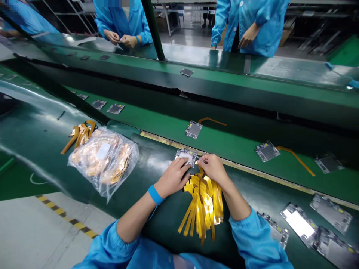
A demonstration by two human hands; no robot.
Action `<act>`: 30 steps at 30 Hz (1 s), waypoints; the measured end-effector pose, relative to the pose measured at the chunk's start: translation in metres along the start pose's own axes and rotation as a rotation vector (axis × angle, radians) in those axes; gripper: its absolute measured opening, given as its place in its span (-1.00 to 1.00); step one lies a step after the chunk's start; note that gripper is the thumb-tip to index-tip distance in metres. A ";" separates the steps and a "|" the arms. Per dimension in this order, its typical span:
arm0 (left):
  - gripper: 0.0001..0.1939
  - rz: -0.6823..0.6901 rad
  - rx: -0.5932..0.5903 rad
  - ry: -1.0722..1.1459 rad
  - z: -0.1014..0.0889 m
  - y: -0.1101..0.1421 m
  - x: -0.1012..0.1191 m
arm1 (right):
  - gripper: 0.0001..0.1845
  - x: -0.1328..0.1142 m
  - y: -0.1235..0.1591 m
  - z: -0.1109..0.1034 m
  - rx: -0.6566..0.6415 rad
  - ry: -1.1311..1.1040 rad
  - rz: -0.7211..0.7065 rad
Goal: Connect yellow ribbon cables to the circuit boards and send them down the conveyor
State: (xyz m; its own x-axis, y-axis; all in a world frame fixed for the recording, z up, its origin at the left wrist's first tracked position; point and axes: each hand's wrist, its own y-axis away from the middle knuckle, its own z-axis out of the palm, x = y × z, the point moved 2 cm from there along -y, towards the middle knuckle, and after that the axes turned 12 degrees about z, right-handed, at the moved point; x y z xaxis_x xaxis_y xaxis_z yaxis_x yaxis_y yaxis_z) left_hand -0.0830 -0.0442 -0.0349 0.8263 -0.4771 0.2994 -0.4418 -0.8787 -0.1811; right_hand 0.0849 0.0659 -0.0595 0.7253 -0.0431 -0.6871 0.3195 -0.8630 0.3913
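My left hand [171, 177], with a blue band on its wrist, rests its fingers on a small circuit board [192, 158] at the bench edge, holding it there. From the right, my right hand [214, 169] pinches a thin dark tool, which looks like tweezers [203, 161], at the board's right side. An orange flex cable seems to run down from that spot, but the fingers partly cover the joint. Just below both hands spreads a pile of yellow-orange flex cables [207, 203].
A clear plastic bag [103, 160] of copper-coloured parts lies left, beside loose flex cables [81, 135]. Several circuit boards [297, 222] lie at right. Along the green conveyor [157, 119] sit boards, two with cables attached. Two co-workers in blue [252, 22] stand or sit opposite.
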 end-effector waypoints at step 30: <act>-0.50 -0.055 -0.100 -0.132 0.015 -0.014 0.017 | -0.65 -0.021 0.013 -0.022 0.104 0.301 -0.138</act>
State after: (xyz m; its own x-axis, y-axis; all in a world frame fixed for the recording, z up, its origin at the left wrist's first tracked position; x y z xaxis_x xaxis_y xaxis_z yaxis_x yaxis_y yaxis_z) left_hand -0.0578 -0.0397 -0.0418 0.8860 -0.4276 0.1791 -0.4218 -0.9039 -0.0715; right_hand 0.0871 0.0668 -0.0272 0.8318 0.2146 -0.5118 0.3746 -0.8976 0.2324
